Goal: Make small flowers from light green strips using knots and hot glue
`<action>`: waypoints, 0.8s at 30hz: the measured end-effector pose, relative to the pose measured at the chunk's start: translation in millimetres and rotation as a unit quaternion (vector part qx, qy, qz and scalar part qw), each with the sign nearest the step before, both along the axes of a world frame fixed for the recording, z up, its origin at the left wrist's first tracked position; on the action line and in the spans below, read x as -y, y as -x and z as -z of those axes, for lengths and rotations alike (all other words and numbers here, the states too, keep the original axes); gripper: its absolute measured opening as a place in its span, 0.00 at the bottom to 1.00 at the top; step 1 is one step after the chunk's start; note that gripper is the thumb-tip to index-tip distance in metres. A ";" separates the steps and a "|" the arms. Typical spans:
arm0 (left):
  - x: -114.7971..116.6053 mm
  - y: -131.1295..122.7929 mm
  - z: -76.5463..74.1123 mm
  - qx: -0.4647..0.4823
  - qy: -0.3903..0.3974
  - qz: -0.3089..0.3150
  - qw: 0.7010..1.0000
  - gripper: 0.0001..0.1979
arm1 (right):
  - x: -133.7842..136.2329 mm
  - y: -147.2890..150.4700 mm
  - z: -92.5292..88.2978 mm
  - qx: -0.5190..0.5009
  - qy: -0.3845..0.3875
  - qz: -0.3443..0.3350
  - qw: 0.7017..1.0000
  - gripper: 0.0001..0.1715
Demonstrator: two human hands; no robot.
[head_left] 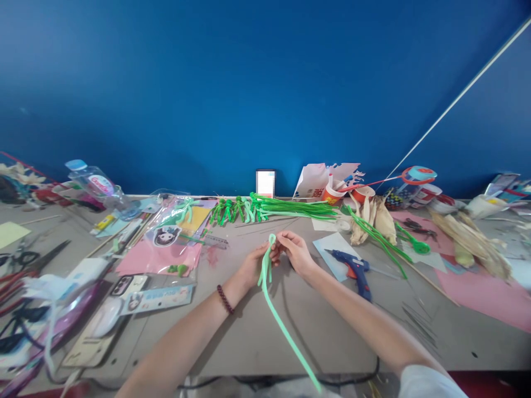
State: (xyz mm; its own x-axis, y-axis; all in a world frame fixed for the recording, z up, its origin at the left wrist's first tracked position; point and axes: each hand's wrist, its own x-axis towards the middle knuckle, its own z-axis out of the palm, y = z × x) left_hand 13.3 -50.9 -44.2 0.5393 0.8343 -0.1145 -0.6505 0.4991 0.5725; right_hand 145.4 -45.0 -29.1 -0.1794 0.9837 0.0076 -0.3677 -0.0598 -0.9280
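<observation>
Both hands meet over the middle of the grey table (257,331). My left hand (254,266) and my right hand (295,251) are closed, pinching the looped top of a light green pipe cleaner (277,315). Its long tail runs down toward me and off the table's near edge. A dark bead bracelet (225,299) sits on my left wrist. Behind the hands lies a row of twisted green pipe-cleaner figures (232,210) and a bundle of straight green pipe cleaners (294,207).
A blue glue gun (353,269) lies right of my right hand on white paper. Pink paper (160,257), a phone (124,284), scissors (35,262) and a water bottle (97,185) crowd the left. Corn husks (375,218), cups (332,193) and pink sheets (489,293) fill the right.
</observation>
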 end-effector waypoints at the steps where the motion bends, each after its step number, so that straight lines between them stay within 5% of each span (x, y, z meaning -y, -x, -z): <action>1: -0.4 0.2 0.8 -0.004 0.003 -0.001 1.000 0.07 | -1.2 -1.1 -0.5 0.010 -0.010 0.012 1.000 0.14; 10: -0.9 1.5 3.4 -0.086 0.000 -0.063 0.994 0.11 | -6.8 -9.6 -6.4 0.235 -0.100 0.060 0.965 0.08; 17: -0.4 0.5 3.4 -0.125 -0.025 -0.090 0.988 0.11 | -5.9 -11.4 -6.6 0.271 -0.119 0.083 0.952 0.06; 24: -2.1 0.6 5.7 -0.176 -0.059 -0.105 0.977 0.14 | -7.8 -10.0 -13.5 0.230 -0.050 0.067 0.970 0.09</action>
State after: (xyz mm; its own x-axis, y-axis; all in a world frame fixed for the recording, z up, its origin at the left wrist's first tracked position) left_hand 12.7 -48.8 -49.9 0.3005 0.9407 -0.1574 -0.4843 0.2926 0.8245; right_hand 155.4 -37.2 -15.6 -0.0573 0.9969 0.0544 0.0887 0.0593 -0.9943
